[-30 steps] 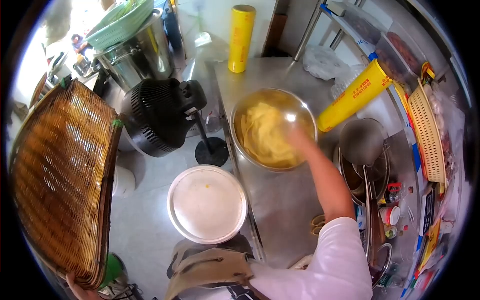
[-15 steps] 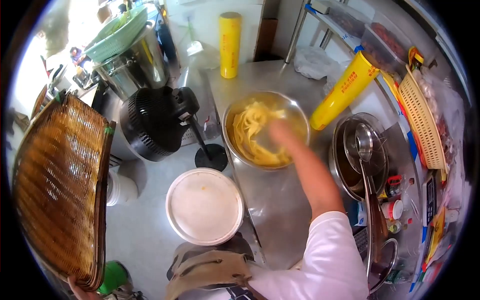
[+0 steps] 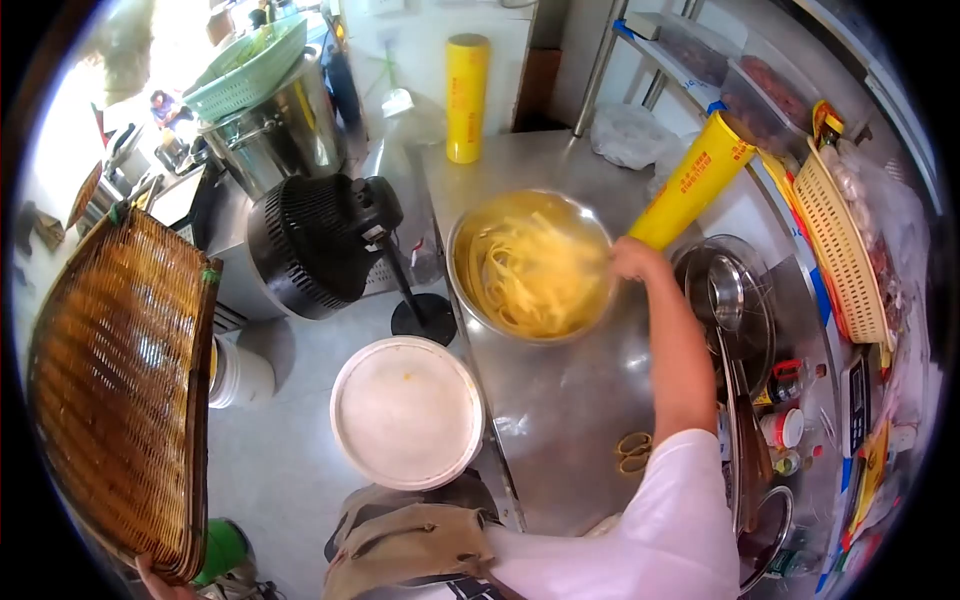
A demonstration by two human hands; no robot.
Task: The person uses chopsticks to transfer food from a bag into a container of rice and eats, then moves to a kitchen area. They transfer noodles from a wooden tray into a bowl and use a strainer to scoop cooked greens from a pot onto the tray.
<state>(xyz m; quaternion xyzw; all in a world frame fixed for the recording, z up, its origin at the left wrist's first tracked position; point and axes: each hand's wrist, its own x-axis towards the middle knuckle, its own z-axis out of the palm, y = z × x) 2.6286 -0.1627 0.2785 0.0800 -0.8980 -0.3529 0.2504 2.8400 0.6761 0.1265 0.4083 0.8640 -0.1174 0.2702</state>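
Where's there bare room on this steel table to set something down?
Between the metal bowl and the scissor handles, the steel tabletop is bare. It's crowded on the right, around the ladle and the leaning yellow roll.

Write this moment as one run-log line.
left hand: on woven tray's lower edge | right hand: at metal bowl's rim | yellow strips: in bowl, partly blurred | scissors: on steel table

Blown-out glare upper left; yellow strips (image 3: pixel 525 275) motion-blurred; black fisheye corners.
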